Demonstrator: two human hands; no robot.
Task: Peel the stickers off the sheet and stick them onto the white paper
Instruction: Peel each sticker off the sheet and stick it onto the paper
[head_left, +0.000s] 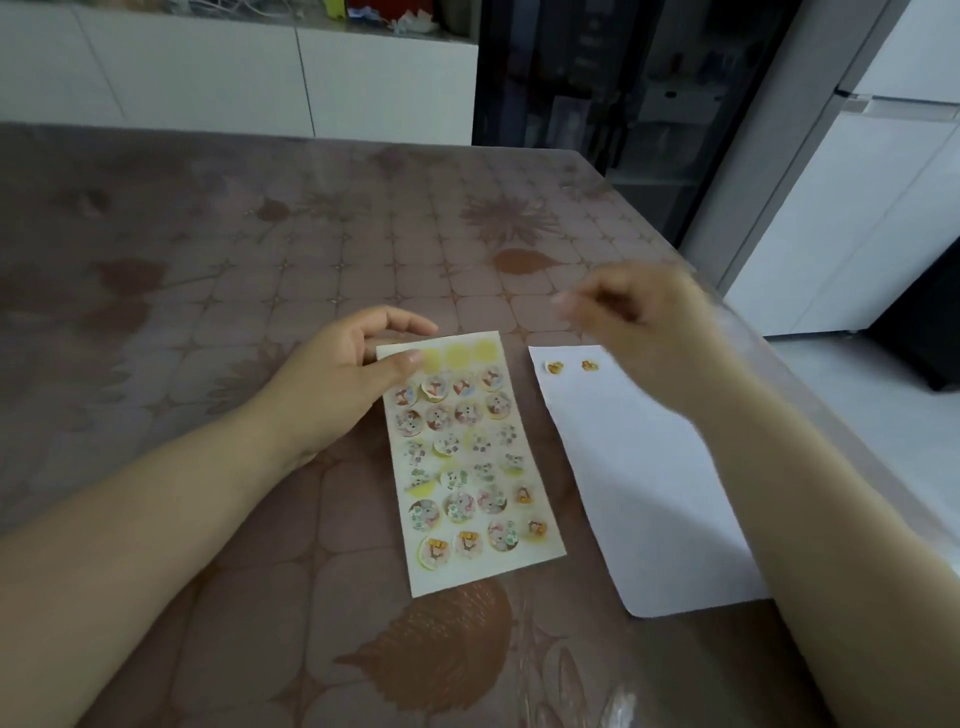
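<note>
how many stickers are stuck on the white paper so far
2. One sticker sits at the far left corner of the white paper; the other sticker lies just right of it. The right hand covers part of the far edge, so another could be hidden.

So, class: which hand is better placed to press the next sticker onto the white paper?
The right hand: it hovers over the white paper's top edge beside two placed stickers, fingers pinched. The left hand pins the sticker sheet.
</note>
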